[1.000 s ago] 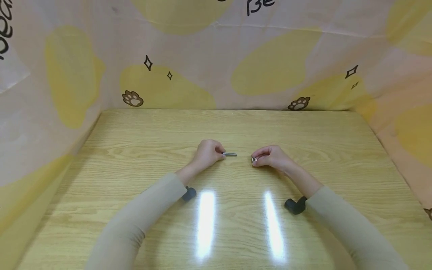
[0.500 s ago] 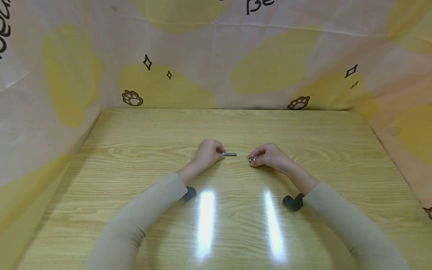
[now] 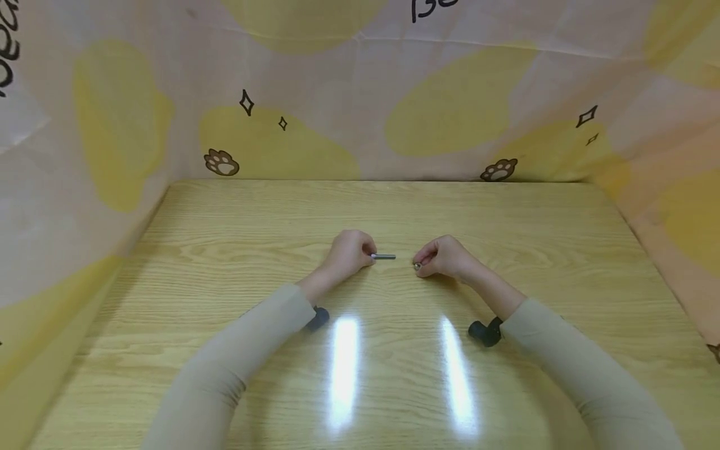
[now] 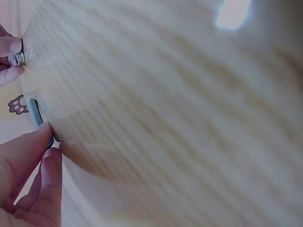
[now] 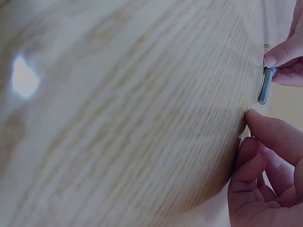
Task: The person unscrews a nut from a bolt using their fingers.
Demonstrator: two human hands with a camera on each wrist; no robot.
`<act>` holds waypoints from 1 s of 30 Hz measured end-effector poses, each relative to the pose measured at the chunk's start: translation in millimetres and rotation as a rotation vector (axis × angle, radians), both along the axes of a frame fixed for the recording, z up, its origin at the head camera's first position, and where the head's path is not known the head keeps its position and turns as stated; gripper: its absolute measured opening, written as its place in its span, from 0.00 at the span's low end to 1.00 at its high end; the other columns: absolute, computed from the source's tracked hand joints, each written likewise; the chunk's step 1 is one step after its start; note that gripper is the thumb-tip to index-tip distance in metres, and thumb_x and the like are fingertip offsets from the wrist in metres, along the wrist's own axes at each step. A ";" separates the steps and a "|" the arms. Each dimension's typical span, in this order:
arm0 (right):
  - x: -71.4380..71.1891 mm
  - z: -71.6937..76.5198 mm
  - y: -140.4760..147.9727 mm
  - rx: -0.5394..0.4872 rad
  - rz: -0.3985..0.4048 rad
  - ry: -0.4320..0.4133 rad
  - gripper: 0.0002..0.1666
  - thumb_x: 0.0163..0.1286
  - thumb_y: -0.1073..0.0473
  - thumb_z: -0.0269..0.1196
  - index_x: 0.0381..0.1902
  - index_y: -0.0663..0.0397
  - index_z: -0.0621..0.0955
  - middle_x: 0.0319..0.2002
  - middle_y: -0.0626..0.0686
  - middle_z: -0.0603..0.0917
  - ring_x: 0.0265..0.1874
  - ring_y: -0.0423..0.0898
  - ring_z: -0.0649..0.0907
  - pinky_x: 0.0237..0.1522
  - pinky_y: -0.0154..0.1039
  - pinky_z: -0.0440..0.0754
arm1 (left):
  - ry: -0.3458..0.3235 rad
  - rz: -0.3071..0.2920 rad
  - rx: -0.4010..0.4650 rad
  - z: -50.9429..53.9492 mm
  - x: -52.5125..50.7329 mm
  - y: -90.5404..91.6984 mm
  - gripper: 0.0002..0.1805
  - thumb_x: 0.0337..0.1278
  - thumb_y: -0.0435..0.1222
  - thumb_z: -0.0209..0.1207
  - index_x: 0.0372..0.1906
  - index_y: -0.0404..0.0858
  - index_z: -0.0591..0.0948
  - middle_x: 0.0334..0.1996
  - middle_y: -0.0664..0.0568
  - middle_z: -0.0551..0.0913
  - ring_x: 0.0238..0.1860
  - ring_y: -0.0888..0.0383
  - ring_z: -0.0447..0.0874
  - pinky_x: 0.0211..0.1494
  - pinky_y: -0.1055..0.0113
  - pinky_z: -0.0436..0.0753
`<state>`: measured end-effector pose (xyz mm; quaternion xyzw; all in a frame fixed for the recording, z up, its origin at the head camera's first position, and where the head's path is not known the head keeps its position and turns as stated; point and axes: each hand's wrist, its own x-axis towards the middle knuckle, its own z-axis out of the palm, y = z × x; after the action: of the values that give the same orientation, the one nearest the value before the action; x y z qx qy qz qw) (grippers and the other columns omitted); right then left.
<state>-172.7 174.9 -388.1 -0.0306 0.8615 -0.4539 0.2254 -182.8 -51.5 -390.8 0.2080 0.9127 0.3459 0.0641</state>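
My left hand (image 3: 350,250) pinches the head end of a grey metal bolt (image 3: 385,257). The bolt lies level, its free end pointing right; threads show on its shank (image 4: 35,112) in the left wrist view. Across a small gap, my right hand (image 3: 447,257) holds a small silver nut (image 3: 417,266) between thumb and fingers. The hole of the nut (image 4: 19,59) is visible in the left wrist view. From the right wrist, the fingers of my right hand (image 5: 274,175) almost wholly hide the nut. Bolt and nut are apart, both low over the table.
Both hands work above a wood-grain table (image 3: 253,219), which reflects two bright light strips. A patterned cloth (image 3: 360,94) hangs behind and along the sides. Dark camera mounts (image 3: 485,333) sit under both wrists.
My right hand has moved slightly left with the nut, narrowing the gap to the bolt. The left hand and bolt have stayed almost still.
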 end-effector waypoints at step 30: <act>0.1 3.6 14.9 -0.111 0.049 -0.010 0.20 0.49 0.71 0.70 0.43 0.68 0.80 0.30 0.54 0.81 0.29 0.44 0.78 0.33 0.31 0.78 | -0.034 0.013 -0.009 1.3 -2.9 -1.2 0.06 0.43 0.26 0.68 0.30 0.33 0.84 0.27 0.49 0.84 0.30 0.58 0.79 0.36 0.70 0.78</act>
<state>-172.6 189.9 -384.5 -0.0620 0.8328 -0.4955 0.2388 -185.7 -52.7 -389.4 0.1959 0.9142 0.3459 0.0784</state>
